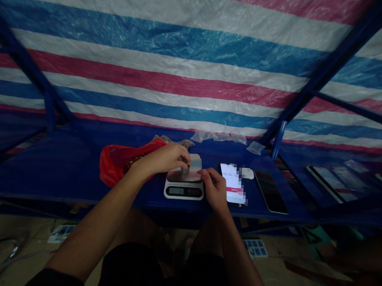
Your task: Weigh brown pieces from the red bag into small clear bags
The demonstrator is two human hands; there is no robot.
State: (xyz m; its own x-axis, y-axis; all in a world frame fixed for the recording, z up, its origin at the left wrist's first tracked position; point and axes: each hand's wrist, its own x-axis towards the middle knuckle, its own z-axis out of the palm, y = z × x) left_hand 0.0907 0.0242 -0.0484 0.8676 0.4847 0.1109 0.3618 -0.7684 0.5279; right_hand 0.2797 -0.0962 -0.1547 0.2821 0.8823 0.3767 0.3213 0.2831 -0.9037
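A white digital kitchen scale (183, 191) with a shiny metal plate (194, 161) stands near the table's front edge, its small display lit. On the plate is what looks like a small clear cup (185, 172), partly covered by my fingers. My left hand (174, 155) reaches over the plate from the left, its fingertips closed in a pinch on small brown pieces (184, 163) at the cup's mouth. At the plate's right edge, my right hand (215, 188) rests with its index finger stretched out against the metal and the other fingers loosely bent; nothing shows in it.
Left of the scale lies an open red plastic bag (112, 162) of brown pieces. Small clear bags (222, 137) line the back. To the right are a lit phone (230, 184) showing a timer, a white case (246, 173) and a dark phone (271, 191). Blue metal bars (314, 83) frame the table.
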